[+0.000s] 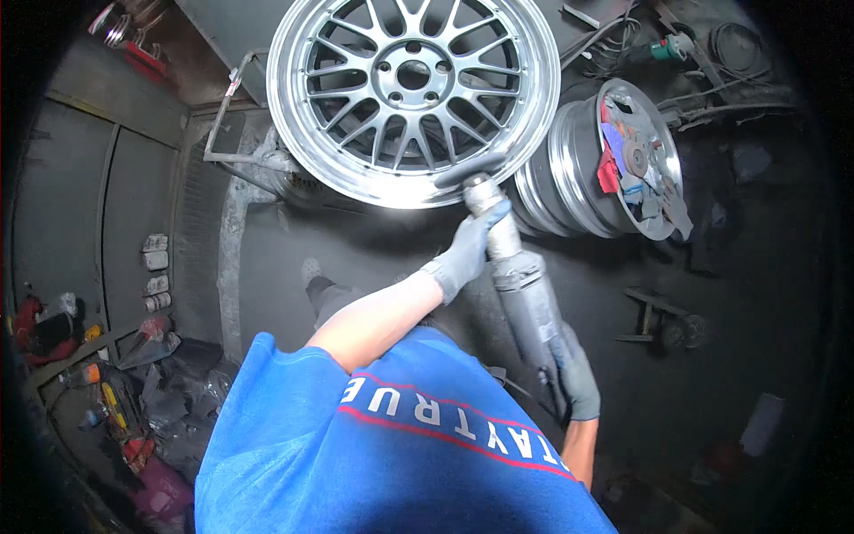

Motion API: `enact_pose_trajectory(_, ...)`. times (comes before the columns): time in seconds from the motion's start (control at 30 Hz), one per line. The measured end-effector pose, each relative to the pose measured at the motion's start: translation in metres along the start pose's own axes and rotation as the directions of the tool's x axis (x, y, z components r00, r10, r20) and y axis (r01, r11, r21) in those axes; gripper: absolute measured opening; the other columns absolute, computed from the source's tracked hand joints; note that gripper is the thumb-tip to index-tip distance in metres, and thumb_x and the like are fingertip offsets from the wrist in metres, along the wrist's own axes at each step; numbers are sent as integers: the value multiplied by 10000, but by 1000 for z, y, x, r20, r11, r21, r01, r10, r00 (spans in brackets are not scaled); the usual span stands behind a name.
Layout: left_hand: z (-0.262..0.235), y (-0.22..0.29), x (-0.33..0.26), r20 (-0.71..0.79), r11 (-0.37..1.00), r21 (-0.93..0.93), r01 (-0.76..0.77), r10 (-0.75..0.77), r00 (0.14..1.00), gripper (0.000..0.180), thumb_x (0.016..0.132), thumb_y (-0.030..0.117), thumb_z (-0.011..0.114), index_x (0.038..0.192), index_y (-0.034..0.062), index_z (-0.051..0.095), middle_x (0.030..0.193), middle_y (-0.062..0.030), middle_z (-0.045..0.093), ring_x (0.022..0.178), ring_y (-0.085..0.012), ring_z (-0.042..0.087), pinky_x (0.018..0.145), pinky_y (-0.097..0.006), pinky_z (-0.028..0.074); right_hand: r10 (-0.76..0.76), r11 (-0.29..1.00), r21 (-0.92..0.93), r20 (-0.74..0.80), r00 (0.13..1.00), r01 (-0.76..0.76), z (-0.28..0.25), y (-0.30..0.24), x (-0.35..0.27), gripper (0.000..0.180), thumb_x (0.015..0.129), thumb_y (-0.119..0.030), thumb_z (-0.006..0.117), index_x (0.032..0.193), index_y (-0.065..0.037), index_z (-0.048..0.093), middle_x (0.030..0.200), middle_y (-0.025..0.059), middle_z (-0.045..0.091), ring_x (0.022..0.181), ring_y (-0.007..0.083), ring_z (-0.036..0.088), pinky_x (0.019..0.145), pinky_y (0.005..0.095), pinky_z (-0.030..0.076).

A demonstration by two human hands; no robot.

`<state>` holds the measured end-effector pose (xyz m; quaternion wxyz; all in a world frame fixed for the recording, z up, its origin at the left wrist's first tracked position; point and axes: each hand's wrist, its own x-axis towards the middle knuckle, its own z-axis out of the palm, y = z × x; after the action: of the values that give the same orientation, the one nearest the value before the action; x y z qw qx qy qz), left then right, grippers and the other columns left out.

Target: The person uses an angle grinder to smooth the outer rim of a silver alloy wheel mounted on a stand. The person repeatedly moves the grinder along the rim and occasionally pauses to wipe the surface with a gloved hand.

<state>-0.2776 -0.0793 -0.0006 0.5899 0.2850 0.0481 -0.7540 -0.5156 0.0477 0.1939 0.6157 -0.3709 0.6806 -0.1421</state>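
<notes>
A silver multi-spoke car wheel (pixel 391 189) with a shiny lip faces me at the top of the view. Both my hands, in grey gloves, are on a long grey angle polisher (pixel 527 298). My left hand (pixel 465 253) is wrapped round its front, just behind the head. Lower down, my right hand (pixel 579 378) grips the rear of the body; some of its fingers are hidden. The dark round pad (pixel 471 169) on the tool's head lies over the wheel's lower right lip, seemingly touching it.
Right of the wheel, another wheel barrel (pixel 578 169) lies on its side, holding abrasive discs and coloured cloths. A metal frame (pixel 211 133) juts out at the left. Cables (pixel 614 44) and a green tool (pixel 672 46) sit upper right. Bags and bottles (pixel 165 400) crowd the lower left.
</notes>
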Motion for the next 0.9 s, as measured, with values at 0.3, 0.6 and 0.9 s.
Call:
enact_pose_trajectory(0.3, 34, 13, 13, -7, 998, 65, 1, -1, 1000, 407, 967, 396, 844, 1238, 132, 691, 1027, -31, 737, 927, -210, 736, 891, -429, 600, -42, 997, -64, -134, 990, 34, 15, -27, -11, 608, 1111, -386, 642, 1612, -73, 497, 1245, 45, 690, 804, 93, 604, 611, 260, 501)
enact_pose_trajectory(0.6, -61, 77, -68, -129, 962, 236, 139, -110, 985, 485, 945, 352, 874, 1297, 78, 682, 1081, -45, 746, 919, -189, 728, 862, -384, 596, 107, 934, 343, -8, 994, -98, 156, 69, -42, 548, 1126, -338, 621, 1602, -95, 499, 1133, 77, 703, 659, 111, 589, 539, 280, 502)
enact_pose_trajectory(0.9, -125, 180, -103, -177, 873, 476, 105, -22, 984, 477, 929, 304, 897, 1265, 59, 664, 1034, -52, 719, 869, -183, 719, 776, -381, 615, 128, 789, 598, 67, 990, -142, 302, 96, -37, 702, 1096, -430, 663, 1606, 21, 491, 1565, 175, 590, 1439, 276, 541, 1204, 405, 430)
